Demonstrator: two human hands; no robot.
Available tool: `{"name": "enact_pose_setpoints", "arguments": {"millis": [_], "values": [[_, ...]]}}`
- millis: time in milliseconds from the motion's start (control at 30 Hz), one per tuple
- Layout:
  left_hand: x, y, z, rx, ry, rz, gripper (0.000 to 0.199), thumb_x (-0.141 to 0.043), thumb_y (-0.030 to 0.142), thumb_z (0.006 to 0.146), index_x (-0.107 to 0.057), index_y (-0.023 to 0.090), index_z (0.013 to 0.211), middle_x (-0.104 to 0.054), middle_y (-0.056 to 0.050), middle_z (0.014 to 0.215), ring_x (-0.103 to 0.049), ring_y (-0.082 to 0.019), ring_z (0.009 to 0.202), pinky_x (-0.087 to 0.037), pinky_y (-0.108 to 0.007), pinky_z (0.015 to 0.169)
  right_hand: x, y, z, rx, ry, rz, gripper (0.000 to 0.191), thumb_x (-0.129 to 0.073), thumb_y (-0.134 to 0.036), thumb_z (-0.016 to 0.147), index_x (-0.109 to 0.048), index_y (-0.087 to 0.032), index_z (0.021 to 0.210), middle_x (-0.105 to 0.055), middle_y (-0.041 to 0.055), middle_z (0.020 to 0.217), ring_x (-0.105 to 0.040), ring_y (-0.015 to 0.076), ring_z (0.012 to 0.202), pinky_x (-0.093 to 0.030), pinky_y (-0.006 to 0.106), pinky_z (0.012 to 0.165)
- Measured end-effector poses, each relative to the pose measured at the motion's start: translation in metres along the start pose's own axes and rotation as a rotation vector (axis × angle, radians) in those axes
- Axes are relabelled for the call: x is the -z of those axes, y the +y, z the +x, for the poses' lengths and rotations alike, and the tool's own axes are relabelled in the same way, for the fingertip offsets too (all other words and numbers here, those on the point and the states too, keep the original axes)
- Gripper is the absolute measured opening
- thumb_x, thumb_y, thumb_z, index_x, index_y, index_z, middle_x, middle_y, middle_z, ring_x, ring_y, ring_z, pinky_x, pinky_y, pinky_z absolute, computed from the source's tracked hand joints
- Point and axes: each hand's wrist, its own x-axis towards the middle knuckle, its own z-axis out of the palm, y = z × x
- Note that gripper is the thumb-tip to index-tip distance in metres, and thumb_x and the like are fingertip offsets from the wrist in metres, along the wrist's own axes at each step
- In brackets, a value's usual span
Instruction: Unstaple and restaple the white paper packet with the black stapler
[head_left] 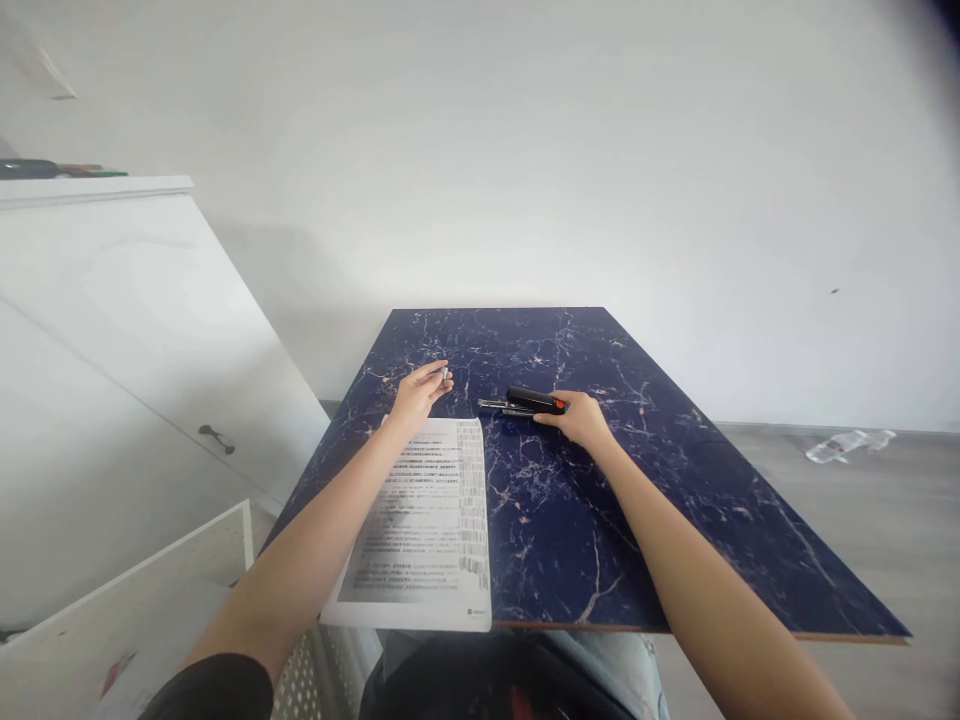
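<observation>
From where I stand, the black stapler (pixel 531 400) sits over the dark blue marbled tabletop (pixel 555 560), just past the far right corner of a printed sheaf (pixel 420 540), its metal end pointing left across the person's front. The right hand (pixel 585 418) has it by the rear, near an orange spot, and I'd guess that hold is meant to steady the body while leaving the metal parts free for the other hand to get at. Those parts poke out beyond the black cover, so the stapler looks to me as if it has been pulled apart a little; whether it rests on the surface or is slightly lifted I can't tell. The sheaf lies flat by the near edge, under the left forearm, seemingly kept aside so the stapler has bare room around it. As for the grip, the right one is wrapped closed, thumb on the near side and fingers on the far side. The left hand (pixel 418 395), raised past the sheaf's far edge, has its fingertips pinched together on a small pale piece (pixel 445 373), the gap between them no wider than the piece itself; it's too small for me to say what it is.
</observation>
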Motion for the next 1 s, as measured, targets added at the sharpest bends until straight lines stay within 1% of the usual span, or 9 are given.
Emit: {"name": "enact_pose_setpoints", "arguments": {"millis": [100,233,367,500,567,667,733,867,1000], "values": [[-0.008,0.000,-0.004,0.141,0.002,-0.156,0.032,-0.078,0.024,0.080,-0.073,0.016,0.112,-0.075,-0.007,0.096,-0.073,-0.017,0.092,-0.055,-0.043,0.104,0.001,0.000,0.000,0.013,-0.024,0.023,0.034,-0.082,-0.045,0.068,-0.078,-0.023,0.094,-0.069,0.0019,0.067,-0.063,0.0199,0.060,-0.044,0.028,0.056],[-0.016,-0.001,-0.013,0.158,-0.029,-0.077,0.039,-0.083,0.024,0.077,-0.073,0.015,0.114,-0.076,-0.007,0.094,-0.073,-0.017,0.087,-0.055,-0.044,0.104,0.000,-0.001,-0.002,0.004,-0.037,0.055,0.034,-0.081,-0.042,0.069,-0.077,-0.023,0.097,-0.064,0.0000,0.060,-0.059,0.0178,0.052,-0.045,0.028,0.054],[-0.025,-0.008,-0.020,0.051,-0.079,0.198,0.045,-0.079,0.039,0.080,-0.070,0.016,0.118,-0.077,-0.010,0.097,-0.074,-0.023,0.085,-0.060,-0.047,0.091,-0.001,-0.001,-0.001,-0.002,-0.035,0.035,0.032,-0.081,-0.041,0.069,-0.076,-0.022,0.094,-0.064,0.0003,0.060,-0.058,0.0174,0.050,-0.045,0.028,0.053],[-0.032,-0.014,-0.024,-0.202,-0.080,0.567,0.025,-0.076,0.037,0.082,-0.076,0.020,0.100,-0.077,-0.008,0.097,-0.073,-0.024,0.088,-0.058,-0.044,0.090,0.000,-0.001,-0.002,-0.011,-0.048,0.052,0.032,-0.081,-0.041,0.070,-0.075,-0.021,0.094,-0.063,-0.0004,0.059,-0.057,0.0160,0.048,-0.045,0.027,0.052],[-0.036,-0.014,-0.026,-0.304,-0.096,0.684,0.019,-0.074,0.034,0.085,-0.077,0.022,0.099,-0.077,-0.006,0.101,-0.072,-0.024,0.093,-0.057,-0.041,0.090,0.001,-0.001,-0.002,-0.024,-0.071,0.078,0.033,-0.080,-0.041,0.071,-0.075,-0.021,0.096,-0.064,-0.0012,0.061,-0.056,0.0142,0.046,-0.046,0.027,0.051],[-0.039,-0.013,-0.028,-0.404,-0.138,0.762,0.017,-0.071,0.032,0.087,-0.078,0.024,0.101,-0.076,-0.006,0.106,-0.070,-0.024,0.099,-0.055,-0.041,0.093,0.002,-0.001,-0.003,-0.039,-0.099,0.129,0.035,-0.078,-0.042,0.072,-0.075,-0.021,0.100,-0.065,-0.0017,0.067,-0.054,0.0119,0.043,-0.047,0.026,0.050],[-0.040,-0.013,-0.029,-0.434,-0.161,0.777,0.017,-0.071,0.031,0.088,-0.078,0.024,0.102,-0.076,-0.006,0.105,-0.069,-0.024,0.101,-0.053,-0.042,0.097,0.001,0.000,-0.003,-0.050,-0.099,0.156,0.037,-0.079,-0.042,0.071,-0.075,-0.021,0.101,-0.066,-0.0016,0.069,-0.054,0.0113,0.044,-0.048,0.025,0.049],[-0.041,-0.014,-0.028,-0.434,-0.213,0.769,0.017,-0.071,0.031,0.088,-0.078,0.024,0.103,-0.076,-0.005,0.103,-0.069,-0.023,0.099,-0.052,-0.041,0.097,-0.003,0.002,-0.002,-0.038,-0.106,0.194,0.039,-0.079,-0.043,0.071,-0.076,-0.021,0.103,-0.066,-0.0015,0.070,-0.055,0.0119,0.047,-0.048,0.025,0.049],[-0.041,-0.015,-0.027,-0.411,-0.235,0.763,0.018,-0.071,0.032,0.088,-0.078,0.024,0.102,-0.076,-0.005,0.103,-0.069,-0.022,0.094,-0.053,-0.039,0.092,-0.006,0.001,-0.002,-0.005,-0.092,0.167,0.038,-0.079,-0.043,0.071,-0.077,-0.020,0.102,-0.068,-0.0002,0.072,-0.058,0.0137,0.054,-0.049,0.026,0.055]]}}
